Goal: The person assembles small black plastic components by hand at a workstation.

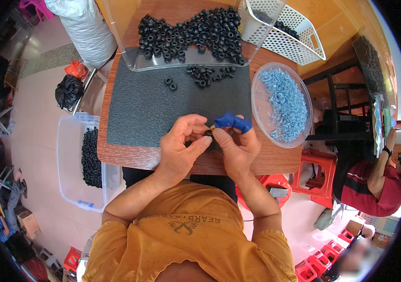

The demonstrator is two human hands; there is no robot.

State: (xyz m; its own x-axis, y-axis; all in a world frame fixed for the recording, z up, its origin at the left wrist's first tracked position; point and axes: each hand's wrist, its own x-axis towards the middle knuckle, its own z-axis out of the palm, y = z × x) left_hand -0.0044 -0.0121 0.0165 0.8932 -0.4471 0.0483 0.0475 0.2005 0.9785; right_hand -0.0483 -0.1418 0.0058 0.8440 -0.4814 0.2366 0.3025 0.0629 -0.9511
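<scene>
My left hand [183, 142] pinches a small black part [208, 133] between thumb and fingers, above the near edge of the dark grey mat [139, 103]. My right hand [239, 146] meets it there, thumb and fingers closed together against the part; anything else small in that pinch is hidden. A blue covering [232, 122] wraps fingers of my right hand. Beyond my hands, several loose black ring-shaped parts [202, 77] lie on the mat. A large heap of similar hollow black parts [188, 35] fills the clear plastic box [181, 66] at the table's far side.
Right of the mat, a round clear tray [257, 101] holds many small bluish metallic pieces [282, 103]. A white perforated basket [299, 49] stands behind it. At the left, a lower clear bin [71, 188] contains black parts. Red stools [315, 176] and a seated person [374, 188] are at right.
</scene>
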